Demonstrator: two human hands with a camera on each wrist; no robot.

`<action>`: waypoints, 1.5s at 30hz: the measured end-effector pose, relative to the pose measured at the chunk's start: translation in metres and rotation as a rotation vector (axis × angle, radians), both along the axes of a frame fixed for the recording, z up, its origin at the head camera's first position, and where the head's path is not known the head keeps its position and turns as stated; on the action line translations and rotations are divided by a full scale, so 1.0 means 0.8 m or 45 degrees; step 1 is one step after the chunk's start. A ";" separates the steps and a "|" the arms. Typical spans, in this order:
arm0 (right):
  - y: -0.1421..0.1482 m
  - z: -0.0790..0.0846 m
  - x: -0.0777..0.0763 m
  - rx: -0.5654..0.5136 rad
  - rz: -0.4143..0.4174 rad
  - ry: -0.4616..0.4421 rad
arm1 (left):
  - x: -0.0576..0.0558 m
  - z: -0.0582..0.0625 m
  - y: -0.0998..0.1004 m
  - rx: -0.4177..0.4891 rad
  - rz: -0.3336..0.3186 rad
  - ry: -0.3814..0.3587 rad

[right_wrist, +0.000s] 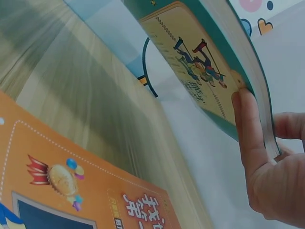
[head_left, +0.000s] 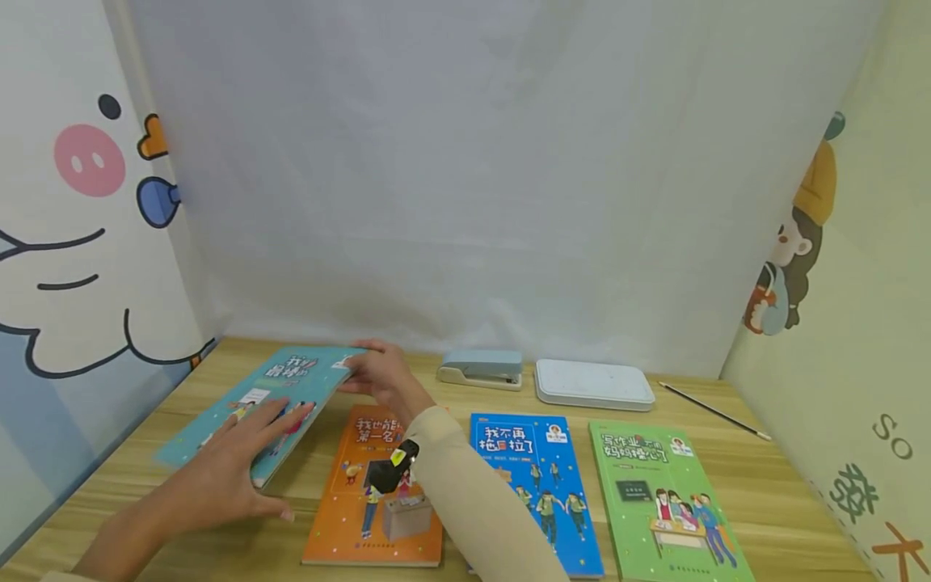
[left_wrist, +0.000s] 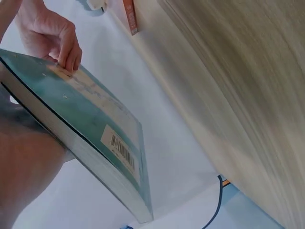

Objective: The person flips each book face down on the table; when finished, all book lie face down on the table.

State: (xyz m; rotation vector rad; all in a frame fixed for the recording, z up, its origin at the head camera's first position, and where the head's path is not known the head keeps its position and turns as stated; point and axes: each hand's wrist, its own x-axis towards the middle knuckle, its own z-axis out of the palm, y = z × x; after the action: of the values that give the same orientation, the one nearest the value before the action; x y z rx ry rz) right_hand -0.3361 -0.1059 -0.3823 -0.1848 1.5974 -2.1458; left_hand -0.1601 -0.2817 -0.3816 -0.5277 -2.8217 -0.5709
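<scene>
A teal book (head_left: 309, 372) is tilted up off the wooden table at the far left. By its upper right edge my right hand (head_left: 385, 376) grips it, thumb on one cover and fingers on the other, as the right wrist view of the book (right_wrist: 190, 57) shows. My left hand (head_left: 225, 469) lies over the lower part of the front cover, fingers spread and fairly straight, thumb held away. Whether its fingertips press the cover, I cannot tell. The barcode on the back cover (left_wrist: 95, 114) faces the left wrist camera. An orange book (head_left: 342, 509) lies flat beneath my right forearm.
To the right lie a blue book (head_left: 524, 469) and a green book (head_left: 655, 461), both flat. Behind them stand a stapler (head_left: 480, 368), a white case (head_left: 592, 384) and a pencil (head_left: 713, 410). A pale curtain (head_left: 465, 202) closes off the table's back edge.
</scene>
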 end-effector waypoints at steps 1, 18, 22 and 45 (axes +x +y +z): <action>0.001 0.002 0.000 -0.008 -0.006 -0.005 | 0.001 0.000 0.001 -0.030 -0.004 0.031; 0.013 0.005 0.002 -0.039 0.078 -0.002 | 0.002 0.007 0.006 0.037 -0.087 0.526; 0.014 0.004 0.004 -0.033 0.092 -0.014 | 0.004 0.016 0.008 0.018 -0.033 0.505; 0.016 0.013 0.007 -0.040 0.206 0.146 | 0.004 0.023 0.006 0.100 -0.017 0.784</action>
State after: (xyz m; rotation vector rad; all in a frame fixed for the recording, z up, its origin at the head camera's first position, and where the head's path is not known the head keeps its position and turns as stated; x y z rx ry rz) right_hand -0.3307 -0.0929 -0.3719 -0.4393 1.5540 -2.0690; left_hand -0.1567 -0.2773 -0.3636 -0.5861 -2.2069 -0.4258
